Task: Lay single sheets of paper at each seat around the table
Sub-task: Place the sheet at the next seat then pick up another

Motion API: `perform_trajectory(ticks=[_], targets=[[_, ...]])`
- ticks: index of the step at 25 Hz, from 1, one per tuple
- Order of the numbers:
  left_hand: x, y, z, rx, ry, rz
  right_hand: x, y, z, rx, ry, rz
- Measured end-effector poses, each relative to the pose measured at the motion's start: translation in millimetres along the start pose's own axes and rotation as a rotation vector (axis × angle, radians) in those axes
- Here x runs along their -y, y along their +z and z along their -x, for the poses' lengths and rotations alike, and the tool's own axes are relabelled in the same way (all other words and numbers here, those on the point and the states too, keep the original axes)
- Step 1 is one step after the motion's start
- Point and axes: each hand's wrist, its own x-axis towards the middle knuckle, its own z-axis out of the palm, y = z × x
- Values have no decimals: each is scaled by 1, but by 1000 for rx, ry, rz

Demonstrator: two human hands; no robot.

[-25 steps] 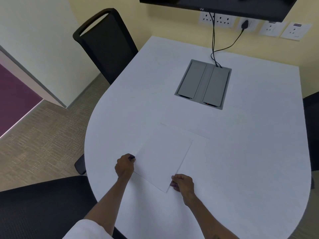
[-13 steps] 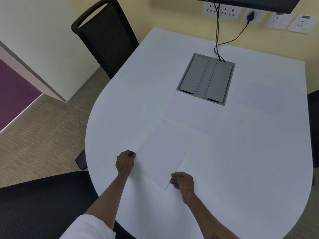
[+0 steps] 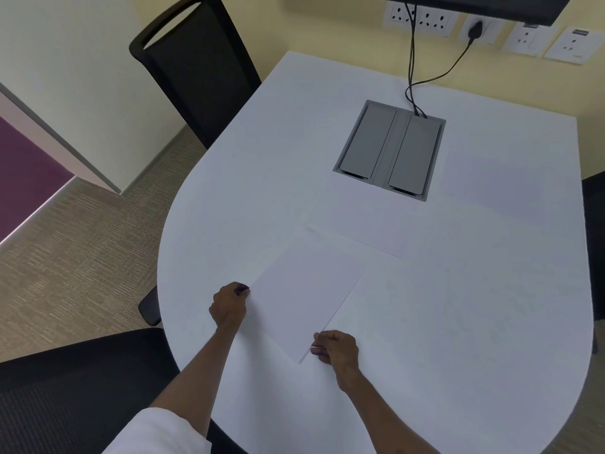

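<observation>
A white sheet of paper (image 3: pixel 304 299) lies at an angle near the front edge of the white table (image 3: pixel 229 178). My left hand (image 3: pixel 229 306) pinches its left corner. My right hand (image 3: pixel 337 350) pinches its near corner. A second sheet (image 3: pixel 363 221) lies flat beyond it, just in front of the grey cable box. A third sheet (image 3: pixel 491 181) rests faintly visible at the right side, by the right-hand chair. The sheets barely stand out from the tabletop.
A grey cable box (image 3: pixel 391 150) is set in the table's middle, with black cables (image 3: pixel 414 77) running to wall sockets. Black chairs stand at the far left (image 3: pixel 196 60), near left (image 3: pixel 82 388) and right edge (image 3: pixel 594 244).
The view has tilted slightly down and closer. Both hands stay on the same corners of the sheet, which has hardly shifted on the table.
</observation>
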Motion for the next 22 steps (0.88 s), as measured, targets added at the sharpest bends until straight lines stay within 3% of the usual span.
perform_trajectory(ticks=[9, 15, 18, 22], targets=[[-1, 0, -1, -15, -35, -8, -5, -2, 0, 9, -15, -30], [3, 9, 21, -169, -17, -96, -3, -16, -1, 46, 4, -63], [-10, 26, 47, -263, 61, -56, 3, -37, -5, 15, -7, -22], [-44, 64, 81, -224, 146, 127, 33, -77, -26, -18, -65, 59]])
